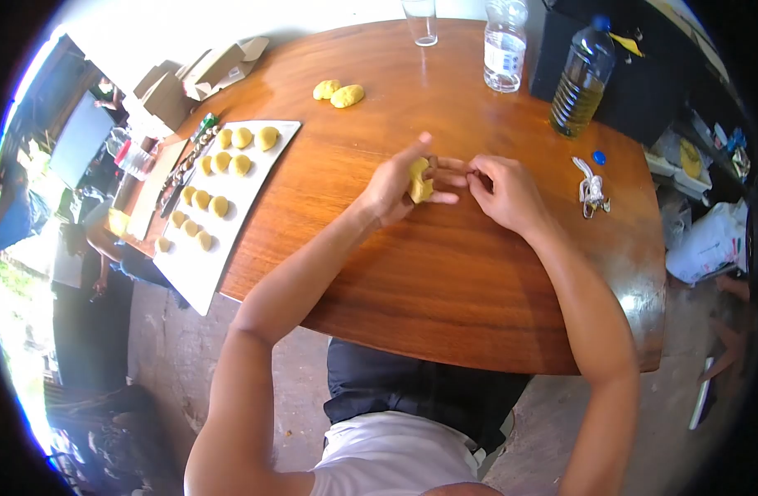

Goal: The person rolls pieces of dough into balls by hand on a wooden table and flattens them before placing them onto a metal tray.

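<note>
A piece of yellow dough (420, 182) rests in the palm of my left hand (398, 183), whose thumb and fingers are spread apart above the wooden table (379, 281). My right hand (503, 190) is beside it with fingers pinched together at the fingertips of my left hand. What the pinch holds, if anything, is too small to name. Two larger yellow dough lumps (347, 96) lie farther back on the table. To the left, a white tray (204, 277) bears several round dough balls (240, 165).
At the back stand a glass (422, 23), a clear bottle (504, 58) and a bottle of yellowish liquid (579, 83). A white cord (591, 190) and blue cap (599, 157) lie at right. Cardboard boxes (166, 99) are at back left; people are partly visible beyond both sides.
</note>
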Demonstrator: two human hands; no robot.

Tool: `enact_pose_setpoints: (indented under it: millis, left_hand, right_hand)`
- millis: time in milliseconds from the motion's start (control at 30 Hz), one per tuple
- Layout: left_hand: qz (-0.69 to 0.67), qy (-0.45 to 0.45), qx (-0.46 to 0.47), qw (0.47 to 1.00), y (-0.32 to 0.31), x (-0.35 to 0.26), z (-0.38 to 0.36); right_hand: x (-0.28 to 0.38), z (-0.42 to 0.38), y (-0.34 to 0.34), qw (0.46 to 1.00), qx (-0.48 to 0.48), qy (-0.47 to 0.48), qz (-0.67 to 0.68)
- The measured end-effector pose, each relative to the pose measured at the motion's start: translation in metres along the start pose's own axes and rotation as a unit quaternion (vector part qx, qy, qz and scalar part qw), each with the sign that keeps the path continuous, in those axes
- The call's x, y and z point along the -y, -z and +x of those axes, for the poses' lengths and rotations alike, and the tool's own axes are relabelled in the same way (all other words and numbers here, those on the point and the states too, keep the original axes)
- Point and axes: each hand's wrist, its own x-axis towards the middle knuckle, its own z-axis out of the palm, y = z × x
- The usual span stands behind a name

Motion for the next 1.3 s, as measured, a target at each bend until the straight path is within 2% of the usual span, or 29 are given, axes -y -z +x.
enact_pose_setpoints:
  millis: [33,100,133,200,267,333,367,400,433,467,500,533,567,600,633,700,767,833,900,933,967,1000,1033,1067,1100,1167,1233,1267,1300]
  left_hand:
    - [-0.009,-0.005,0.003,1.0,0.004,0.001,0.0]
    - [0.136,-0.046,0.071,0.987,0.022,0.005,0.0]
    - [0.141,-0.072,0.086,0.984,0.026,0.007,0.001]
    - [0.238,-0.015,0.052,0.97,0.029,0.007,0.0]
    - [0.3,-0.062,-0.003,0.952,0.023,0.017,-0.008]
    - [0.287,-0.131,-0.042,0.948,0.022,0.032,0.004]
    - [0.201,-0.101,-0.028,0.974,0.019,0.032,0.0]
    - [0.177,-0.09,-0.037,0.979,0.018,0.036,0.001]
    - [0.053,-0.097,0.009,0.994,0.023,0.054,0.02]
    - [-0.033,-0.049,0.033,0.998,0.025,0.05,0.013]
    - [-0.149,-0.073,0.118,0.979,0.031,0.062,0.023]
    - [-0.188,-0.054,0.135,0.971,0.024,0.05,0.012]
    - [-0.227,-0.033,0.152,0.962,0.015,0.038,0.0]
    - [-0.215,-0.092,0.283,0.93,0.026,0.047,0.011]
    - [-0.238,-0.065,0.288,0.925,0.025,0.045,0.006]
    - [-0.301,0.057,0.278,0.91,0.03,0.043,0.005]
    - [-0.281,0.041,0.323,0.903,0.03,0.054,0.009]
    - [-0.243,0.025,0.352,0.904,0.031,0.058,0.01]
    - [-0.209,0.047,0.324,0.921,0.03,0.053,0.008]
    - [-0.172,0.064,0.3,0.936,0.027,0.047,0.008]
    - [-0.173,0.067,0.301,0.935,0.029,0.047,0.014]
    - [-0.143,0.055,0.311,0.938,0.033,0.046,0.02]
    - [-0.114,0.042,0.319,0.94,0.035,0.046,0.023]
    - [-0.127,0.065,0.215,0.966,0.034,0.047,0.024]
    - [-0.126,0.065,0.212,0.967,0.036,0.046,0.026]
    - [-0.166,0.056,0.261,0.949,0.041,0.045,0.029]
    - [-0.169,0.055,0.267,0.947,0.038,0.049,0.027]
    - [-0.177,0.058,0.28,0.942,0.036,0.052,0.025]
    - [-0.184,0.06,0.293,0.936,0.035,0.054,0.024]
  right_hand:
    - [0.001,0.0,0.0,1.0,0.007,0.005,-0.007]
    - [0.006,-0.001,-0.002,1.0,-0.016,-0.02,0.004]
    - [0.008,-0.001,-0.003,1.0,-0.003,-0.008,0.006]
    - [0.014,0.001,-0.004,0.997,-0.076,-0.003,0.017]
    - [0.022,0.0,-0.005,0.995,-0.103,0.004,0.014]
    - [0.042,0.0,-0.006,0.992,-0.12,0.044,-0.01]
    - [0.059,-0.002,-0.005,0.992,-0.113,0.049,-0.035]
    - [0.077,-0.002,-0.005,0.992,-0.099,0.062,-0.046]
    - [0.096,-0.001,-0.008,0.995,-0.081,0.058,-0.02]
    - [0.111,0.003,-0.015,0.994,-0.059,0.089,-0.036]
    - [0.12,0.009,-0.02,0.991,-0.04,0.119,-0.053]
    - [0.121,0.016,-0.022,0.99,-0.041,0.127,-0.05]
    - [0.122,0.023,-0.025,0.977,-0.036,0.164,-0.129]
    - [0.123,0.028,-0.028,0.958,-0.033,0.196,-0.206]
    - [0.115,0.032,-0.028,0.959,-0.033,0.198,-0.2]
    - [0.094,0.045,-0.025,0.961,-0.03,0.242,-0.131]
    - [0.089,0.044,-0.027,0.953,-0.05,0.278,-0.108]
    - [0.078,0.033,-0.027,0.985,-0.034,0.169,-0.015]
    - [0.059,0.038,-0.019,0.989,-0.044,0.144,-0.004]
    - [0.048,0.04,-0.012,0.987,-0.065,-0.037,0.144]
    - [0.041,0.041,-0.008,0.93,-0.085,-0.216,0.284]
    - [0.043,0.05,-0.014,0.879,-0.206,-0.268,0.335]
    - [0.038,0.048,-0.008,0.878,-0.208,-0.271,0.335]
    - [0.031,0.049,0.002,0.851,-0.182,-0.286,0.4]
    - [0.028,0.05,0.007,0.82,-0.152,-0.299,0.464]
    - [0.032,0.049,0.0,0.82,-0.151,-0.273,0.48]
    - [0.037,0.045,0.0,0.795,-0.035,-0.247,0.553]
    - [0.042,0.043,0.002,0.819,0.009,-0.233,0.525]
    - [0.047,0.036,-0.007,0.818,0.008,-0.233,0.526]
